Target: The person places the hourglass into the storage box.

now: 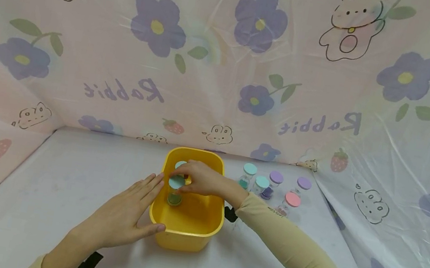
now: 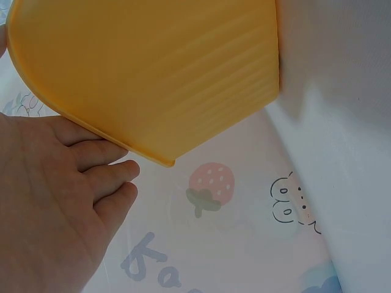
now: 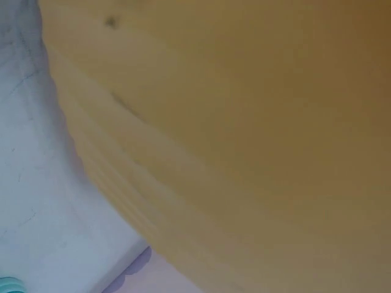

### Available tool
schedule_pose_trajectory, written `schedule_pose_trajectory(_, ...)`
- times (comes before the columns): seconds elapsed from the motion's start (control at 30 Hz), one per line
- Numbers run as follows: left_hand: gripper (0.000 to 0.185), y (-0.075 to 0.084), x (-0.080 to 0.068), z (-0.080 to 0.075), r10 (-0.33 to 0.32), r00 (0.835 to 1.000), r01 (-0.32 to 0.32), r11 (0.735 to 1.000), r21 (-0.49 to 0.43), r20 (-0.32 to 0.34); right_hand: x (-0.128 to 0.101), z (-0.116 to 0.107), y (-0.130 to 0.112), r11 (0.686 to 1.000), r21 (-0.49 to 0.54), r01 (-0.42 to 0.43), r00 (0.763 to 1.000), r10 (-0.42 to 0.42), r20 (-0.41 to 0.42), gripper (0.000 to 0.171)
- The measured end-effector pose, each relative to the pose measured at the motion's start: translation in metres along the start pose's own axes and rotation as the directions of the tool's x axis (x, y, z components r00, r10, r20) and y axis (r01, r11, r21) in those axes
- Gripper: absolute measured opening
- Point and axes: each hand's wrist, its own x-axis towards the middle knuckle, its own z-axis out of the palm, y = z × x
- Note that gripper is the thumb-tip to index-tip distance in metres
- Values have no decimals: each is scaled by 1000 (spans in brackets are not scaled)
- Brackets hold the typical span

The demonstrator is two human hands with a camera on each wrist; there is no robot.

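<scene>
Right hand [image 1: 201, 179] reaches into the yellow tub [image 1: 199, 232], fingers pinching a small clear jar [image 1: 175, 190] with a pale teal lid and green contents; the jar stands upright inside the tub, near its left wall. A second teal lid [image 1: 180, 164] shows behind it in the tub, so by my reading two jars are in. Left hand [image 1: 126, 216] lies flat against the tub's left outer wall, fingers straight, steadying it. Five jars [image 1: 270, 186] with teal, purple and pink lids remain on the worktop [image 1: 63, 185] just right of the tub; the transfer appears under halfway.
</scene>
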Motion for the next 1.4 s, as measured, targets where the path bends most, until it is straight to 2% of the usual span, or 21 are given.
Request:
schedule_pose_trajectory(0.4, 99, 1, 1, -1, -5, 1000, 5, 1000, -1, 18, 0, 3, 6, 1000, 24, 10, 1000, -10, -5, 46)
schedule_pose_trajectory(0.7, 99, 1, 1, -1, -3, 1000, 3, 1000, 12, 15, -7, -3, 4, 999, 42, -24, 1000, 25, -11, 46)
schedule_pose_trajectory(0.83, 99, 1, 1, -2, -2, 1000, 2, 1000, 16, 11, -17, -7, 2, 995, 95, -35, 997, 41, -66, 46)
schedule_pose_trajectory(0.97, 98, 1, 1, -2, -2, 1000, 2, 1000, 14, 9, -31, -10, 2, 991, 133, -31, 985, 53, -162, 44)
schedule_pose_trajectory(1.07, 98, 2, 1, -2, -3, 1000, 3, 1000, 15, 11, -43, -10, 2, 990, 140, -21, 966, 56, -251, 42)
schedule_pose_trajectory(1.17, 98, 2, 1, -1, -7, 1000, 7, 1000, 14, 13, -54, -8, 5, 990, 144, 4, 933, 48, -356, 39)
schedule_pose_trajectory(1.27, 98, 2, 1, -1, -13, 1000, 13, 1000, 12, 16, -66, -7, 7, 988, 151, 45, 883, 32, -469, 37)
schedule_pose_trajectory(1.4, 98, 3, 1, -1, -17, 1000, 17, 1000, 9, 12, -85, -5, 10, 981, 169, 94, 794, 28, -607, 35)
